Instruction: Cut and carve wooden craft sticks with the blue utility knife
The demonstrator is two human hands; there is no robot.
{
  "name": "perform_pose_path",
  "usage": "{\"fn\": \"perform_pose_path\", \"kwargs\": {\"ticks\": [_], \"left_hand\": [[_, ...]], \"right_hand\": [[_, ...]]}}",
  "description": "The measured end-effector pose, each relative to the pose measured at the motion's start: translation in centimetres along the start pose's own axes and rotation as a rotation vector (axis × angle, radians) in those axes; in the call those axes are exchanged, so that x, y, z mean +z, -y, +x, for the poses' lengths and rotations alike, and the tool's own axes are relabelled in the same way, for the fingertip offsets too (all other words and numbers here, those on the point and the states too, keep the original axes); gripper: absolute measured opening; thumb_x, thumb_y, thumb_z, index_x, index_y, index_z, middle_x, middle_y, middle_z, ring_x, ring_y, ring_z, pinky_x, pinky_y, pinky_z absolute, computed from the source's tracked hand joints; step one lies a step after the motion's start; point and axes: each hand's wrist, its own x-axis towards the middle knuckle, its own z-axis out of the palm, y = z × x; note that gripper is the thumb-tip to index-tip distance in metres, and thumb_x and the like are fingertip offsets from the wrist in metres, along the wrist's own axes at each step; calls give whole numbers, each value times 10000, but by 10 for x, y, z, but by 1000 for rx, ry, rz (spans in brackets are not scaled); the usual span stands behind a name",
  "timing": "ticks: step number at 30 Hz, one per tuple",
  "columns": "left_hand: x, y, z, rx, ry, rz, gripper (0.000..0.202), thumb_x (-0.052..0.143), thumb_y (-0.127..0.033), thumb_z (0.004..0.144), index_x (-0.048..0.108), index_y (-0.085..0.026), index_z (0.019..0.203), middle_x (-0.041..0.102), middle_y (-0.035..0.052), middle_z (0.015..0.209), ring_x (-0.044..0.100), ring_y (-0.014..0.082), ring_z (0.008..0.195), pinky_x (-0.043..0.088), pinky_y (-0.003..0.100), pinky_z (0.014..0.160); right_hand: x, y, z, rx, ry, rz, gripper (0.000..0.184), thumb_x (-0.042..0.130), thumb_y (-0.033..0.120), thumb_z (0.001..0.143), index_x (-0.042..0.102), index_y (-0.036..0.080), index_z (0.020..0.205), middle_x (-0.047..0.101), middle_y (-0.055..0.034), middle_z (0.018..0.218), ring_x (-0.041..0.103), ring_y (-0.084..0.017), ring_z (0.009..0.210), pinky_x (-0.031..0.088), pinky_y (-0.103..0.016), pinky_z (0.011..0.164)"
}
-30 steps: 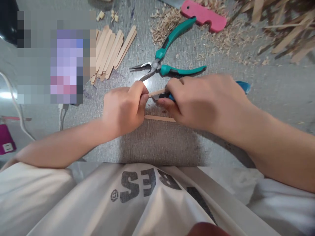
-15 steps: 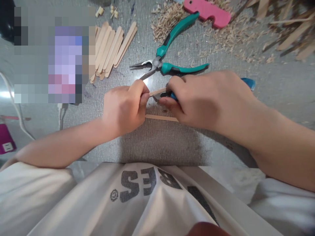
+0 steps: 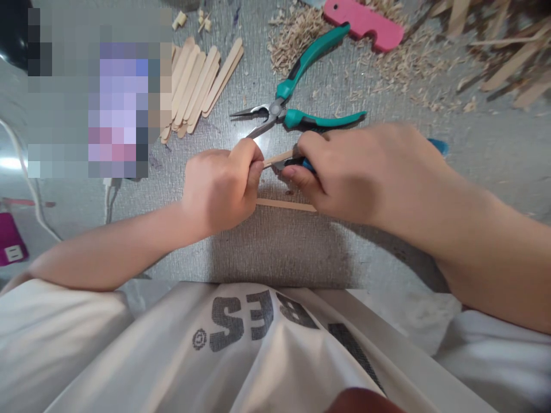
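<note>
My left hand [image 3: 219, 189] is closed, pinching a narrow wooden craft stick [image 3: 279, 158] between thumb and bent fingers. Wrapped in my right hand [image 3: 357, 172] is a blue utility knife [image 3: 307, 164]; most of its handle is hidden, with a blue end showing behind the knuckles. The blade lies against or just beneath the stick, between the two hands; exact contact cannot be made out. Below them, a thin wood strip [image 3: 286, 205] lies on the table, its ends partly covered by my hands. Just beyond my fingers rest green-handled needle-nose pliers [image 3: 275, 109], jaws spread.
A pile of craft sticks [image 3: 198, 86] lies at the upper left beside a blurred-out patch. Wood shavings [image 3: 297, 40] surround a pink cutter handle [image 3: 365, 23]. Split wood pieces [image 3: 512, 57] fill the far right corner. A white cable [image 3: 37, 201] and purple object [image 3: 11, 238] are at left.
The view has shifted slightly, moving things a little to the right. My right hand has edged slightly along the stick with the knife; both hands keep their grips.
</note>
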Motion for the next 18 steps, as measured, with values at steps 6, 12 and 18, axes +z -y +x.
{"fn": "perform_pose_path", "kwargs": {"ticks": [6, 12, 18], "left_hand": [[1, 3, 3, 36, 29, -1, 322, 491, -433, 1183, 763, -269, 1135, 759, 63, 798, 700, 254, 709, 477, 398, 727], [0, 2, 6, 78, 54, 21, 282, 489, -386, 1160, 737, -263, 1108, 712, 55, 766, 668, 250, 687, 425, 398, 704], [0, 2, 6, 128, 66, 46, 322, 447, -388, 1163, 728, -251, 1086, 694, 71, 747, 630, 263, 657, 386, 413, 677]], "right_hand": [[-3, 4, -1, 6, 45, -80, 584, 395, 610, 1182, 825, 249, 1341, 847, -166, 919, 774, -423, 844, 388, -433, 697], [-2, 5, -3, 42, 88, -21, 599, 389, 654, 1186, 835, 290, 1350, 861, -161, 971, 757, -395, 888, 427, -451, 732], [-8, 9, -3, 63, 119, -38, 562, 418, 611, 1190, 854, 262, 1255, 879, -176, 1030, 786, -395, 927, 415, -436, 726]]}}
